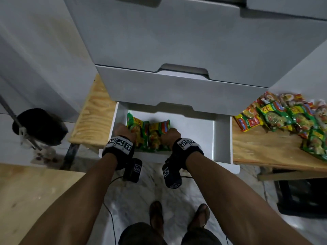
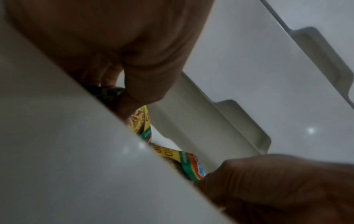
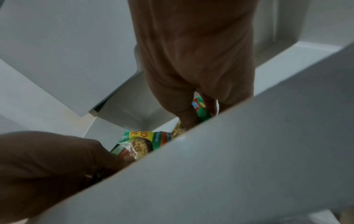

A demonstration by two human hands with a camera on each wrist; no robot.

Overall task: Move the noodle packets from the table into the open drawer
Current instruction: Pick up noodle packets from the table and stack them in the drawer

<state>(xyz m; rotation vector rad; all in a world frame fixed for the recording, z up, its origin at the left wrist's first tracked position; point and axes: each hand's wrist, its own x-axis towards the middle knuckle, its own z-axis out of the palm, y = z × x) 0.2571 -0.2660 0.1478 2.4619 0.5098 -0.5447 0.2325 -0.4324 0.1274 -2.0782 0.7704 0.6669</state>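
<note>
Green and yellow noodle packets (image 1: 150,135) stand in the left half of the open white drawer (image 1: 222,138). My left hand (image 1: 123,130) grips the left end of the bunch and my right hand (image 1: 172,133) grips the right end, both down inside the drawer. In the left wrist view my left hand (image 2: 132,97) has its thumb and fingers curled on a packet (image 2: 140,121). In the right wrist view my right hand (image 3: 199,109) pinches a green packet (image 3: 200,108), with another packet (image 3: 138,144) beside it. A pile of several more packets (image 1: 290,119) lies on the wooden table (image 1: 265,149) at the right.
Closed grey drawers (image 1: 177,85) jut out above the open one. The drawer's front panel (image 2: 67,159) hides the lower part of the packets from both wrist cameras. A wooden shelf (image 1: 93,114) sits left of the drawer, a black pot (image 1: 40,126) further left.
</note>
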